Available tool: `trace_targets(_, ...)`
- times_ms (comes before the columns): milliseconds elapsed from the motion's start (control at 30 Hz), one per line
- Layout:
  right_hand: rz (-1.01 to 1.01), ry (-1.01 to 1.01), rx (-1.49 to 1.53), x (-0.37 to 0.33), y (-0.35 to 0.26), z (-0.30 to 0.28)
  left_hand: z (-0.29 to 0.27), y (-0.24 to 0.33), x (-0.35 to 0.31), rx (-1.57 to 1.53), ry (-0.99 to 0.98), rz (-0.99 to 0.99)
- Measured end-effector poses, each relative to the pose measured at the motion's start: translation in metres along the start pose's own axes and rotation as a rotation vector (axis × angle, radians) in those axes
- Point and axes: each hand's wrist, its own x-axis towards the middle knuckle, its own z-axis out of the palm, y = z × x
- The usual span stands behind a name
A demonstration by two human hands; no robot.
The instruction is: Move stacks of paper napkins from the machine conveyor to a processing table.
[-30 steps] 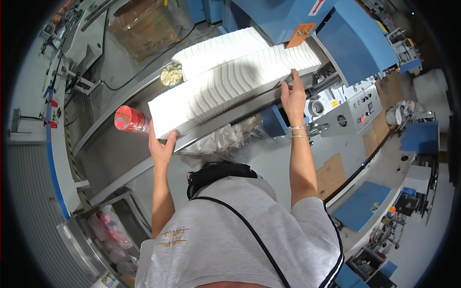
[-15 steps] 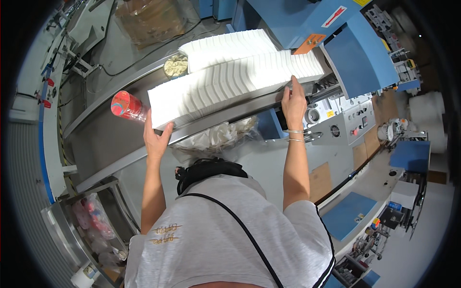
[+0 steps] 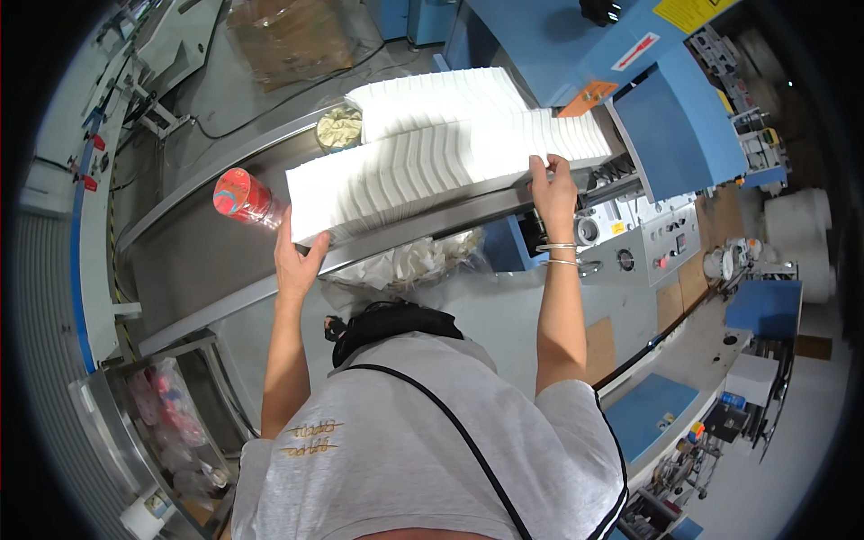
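Note:
A long row of white, tightly packed folded sheets (image 3: 405, 171), apparently paper or tissue, lies on a metal channel, with a second white row (image 3: 441, 99) behind it. My left hand (image 3: 300, 263) grips the row's left near corner, fingers along the end face and thumb on the near side. At the right part of the row, my right hand (image 3: 553, 193) has its bent fingers apart, tips at the near upper edge; nothing shows between them. Just beyond my left fingertips is a clear container with a red top (image 3: 241, 193).
A round tub of pale yellow crumpled material (image 3: 339, 129) sits behind the row. The blue machine (image 3: 540, 45) with an orange plate (image 3: 587, 97) adjoins the row's right end. A control panel (image 3: 661, 238) stands at right, and a bag of white scraps (image 3: 409, 261) below the channel.
The view has shifted slightly. My right hand's outstretched fingers have bent and drawn to the row's near edge. My left hand keeps its place at the left end.

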Motion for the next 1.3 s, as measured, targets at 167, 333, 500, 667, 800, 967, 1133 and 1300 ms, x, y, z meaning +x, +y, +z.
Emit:
trace_targets(167,0.165,-0.445,-0.073,0.033,-0.017,-0.011,-0.005,-0.022,0.002,-0.677,-0.223,-0.489)
trace_targets(333,0.379,-0.702,0.084,0.046,-0.035,-0.027,-0.003,-0.018,0.032,-0.922,-0.452,-0.73)
trace_targets(500,0.503,-0.852,0.127,0.061,-0.029,-0.029,-0.02,0.014,0.051,-0.696,-0.513,-0.775)
trace_targets(667,0.434,-1.017,0.1,0.067,-0.03,-0.021,-0.018,0.024,0.057,-0.632,-0.477,-0.667)
trace_targets(800,0.465,-1.005,0.18,0.058,-0.037,-0.016,-0.027,0.028,0.065,-0.63,-0.45,-0.638)
trace_targets(967,0.48,-0.979,0.087,0.038,-0.06,-0.003,-0.029,-0.015,0.062,-0.693,-0.533,-0.579)
trace_targets(1133,0.303,-1.09,0.063,0.0,-0.096,0.021,-0.082,-0.027,0.039,-0.68,-0.45,-0.555)
trace_targets(1300,0.106,-1.238,0.141,-0.055,-0.158,0.055,-0.158,-0.065,0.006,-0.711,-0.298,-0.765)
